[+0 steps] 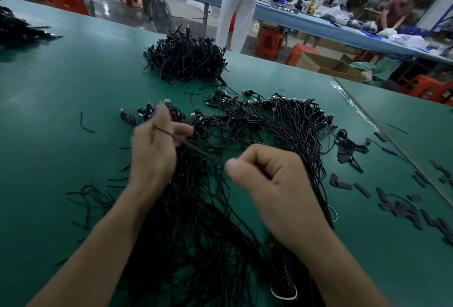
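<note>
Left hand (154, 154) and right hand (269, 184) are each pinching one end of a thin black strand (188, 143). It is stretching taut between them, its long axis slanting far-left to near-right. Under the grip, loose cables (269, 130) are sprawling over the green table (73, 86). Beyond it a bundled pile (186, 59) is sitting. Farther out, orange stools (269, 42) and a blue bench (343, 29) are lining the workshop.

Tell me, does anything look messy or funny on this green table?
Yes. The black cables sprawl tangled mid-table, short black strips lie scattered left, flat black pieces right. One white loop at the bottom stands out among them.
</note>
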### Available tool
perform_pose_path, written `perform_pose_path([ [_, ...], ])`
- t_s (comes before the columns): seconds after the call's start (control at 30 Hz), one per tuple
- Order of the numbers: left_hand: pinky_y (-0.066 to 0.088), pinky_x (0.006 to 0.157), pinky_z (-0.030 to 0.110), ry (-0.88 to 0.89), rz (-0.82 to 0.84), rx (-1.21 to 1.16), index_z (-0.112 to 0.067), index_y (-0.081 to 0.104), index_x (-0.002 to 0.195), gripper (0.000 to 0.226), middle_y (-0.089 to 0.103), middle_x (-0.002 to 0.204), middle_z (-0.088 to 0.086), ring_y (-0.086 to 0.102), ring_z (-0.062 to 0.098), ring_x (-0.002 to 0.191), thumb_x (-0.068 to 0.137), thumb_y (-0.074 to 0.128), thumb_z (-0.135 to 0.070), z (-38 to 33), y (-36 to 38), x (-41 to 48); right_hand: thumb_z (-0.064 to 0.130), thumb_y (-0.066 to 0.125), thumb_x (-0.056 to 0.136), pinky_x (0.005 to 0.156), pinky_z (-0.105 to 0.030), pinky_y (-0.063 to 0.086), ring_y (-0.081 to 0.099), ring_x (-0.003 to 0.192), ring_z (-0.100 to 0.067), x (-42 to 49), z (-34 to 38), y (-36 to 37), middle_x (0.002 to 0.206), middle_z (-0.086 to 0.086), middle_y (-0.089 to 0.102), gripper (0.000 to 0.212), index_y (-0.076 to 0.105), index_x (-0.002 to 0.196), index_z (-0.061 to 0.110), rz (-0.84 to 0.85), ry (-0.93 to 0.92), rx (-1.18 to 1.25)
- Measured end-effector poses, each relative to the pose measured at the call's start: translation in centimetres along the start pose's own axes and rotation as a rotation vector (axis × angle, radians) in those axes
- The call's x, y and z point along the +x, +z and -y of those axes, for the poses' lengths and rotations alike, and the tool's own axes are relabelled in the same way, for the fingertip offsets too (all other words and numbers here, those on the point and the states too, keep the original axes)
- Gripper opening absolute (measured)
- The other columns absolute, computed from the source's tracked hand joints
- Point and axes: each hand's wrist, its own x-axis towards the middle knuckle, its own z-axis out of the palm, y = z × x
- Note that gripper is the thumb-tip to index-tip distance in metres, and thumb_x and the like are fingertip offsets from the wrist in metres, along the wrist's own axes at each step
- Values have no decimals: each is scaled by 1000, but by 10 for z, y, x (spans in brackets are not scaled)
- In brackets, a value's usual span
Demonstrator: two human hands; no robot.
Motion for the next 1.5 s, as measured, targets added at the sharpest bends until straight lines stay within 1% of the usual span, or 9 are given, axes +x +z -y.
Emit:
perform_pose_path([
  [0.13,43,51,15,357,-173,-38,-13,45,65,50,45,57,3,48,13,49,106,35,-41,-11,-8,3,31,59,97,40,-20,30,33,42,-4,6,-26,-15,48,13,43,34,58,68,14,-132,191,-263],
  [0.33,30,39,18,574,189,180,-31,37,72,38,37,59,-11,38,10,48,103,30,-51,-21,17,-25,44,51,100,66,-21,52,59,72,1,6,-30,-19,84,15,65,15,62,99,33,77,356,-570],
  [0.47,35,50,29,550,419,434,-20,35,82,33,44,68,-2,39,16,58,106,27,-42,-7,20,-30,56,37,98,56,-34,45,51,57,-13,1,-10,2,67,5,59,34,56,80,35,73,275,-187],
  [0.73,42,58,27,446,468,517,-30,41,98,12,51,77,-9,47,8,68,98,30,-33,2,12,-19,56,39,96,40,-17,29,37,40,-4,0,-16,9,45,17,45,50,53,66,19,-75,216,-339],
  [0.87,38,51,11,281,477,295,-27,62,83,32,59,67,-8,52,0,56,101,44,-47,17,10,-7,61,34,97,43,-42,31,29,44,-13,3,-13,-7,46,7,34,58,52,65,17,-225,136,-95],
  [1.0,54,68,40,78,675,401,-23,66,74,47,73,92,6,65,19,73,97,43,-58,39,18,-8,49,42,98,41,-48,30,26,40,-14,4,-5,-10,44,9,32,51,57,65,14,-223,69,40],
  [1.13,51,71,22,114,420,280,-23,69,73,59,73,88,0,66,9,76,97,32,-62,35,15,-7,52,40,100,42,-41,31,28,41,-12,5,-12,-16,44,9,34,52,58,66,17,-348,90,-76],
  [1.3,41,44,13,383,150,64,-12,55,66,46,47,49,4,38,11,38,104,44,-36,3,11,-13,43,40,103,37,-13,27,33,33,-6,8,-35,-34,35,13,36,50,60,64,20,-384,211,-388],
  [1.5,27,41,18,550,188,425,-28,29,61,47,31,47,-14,32,10,39,99,57,-32,-16,4,-18,39,45,102,69,-33,52,58,69,-8,7,-43,-41,80,9,67,27,69,98,26,-79,410,-846],
])
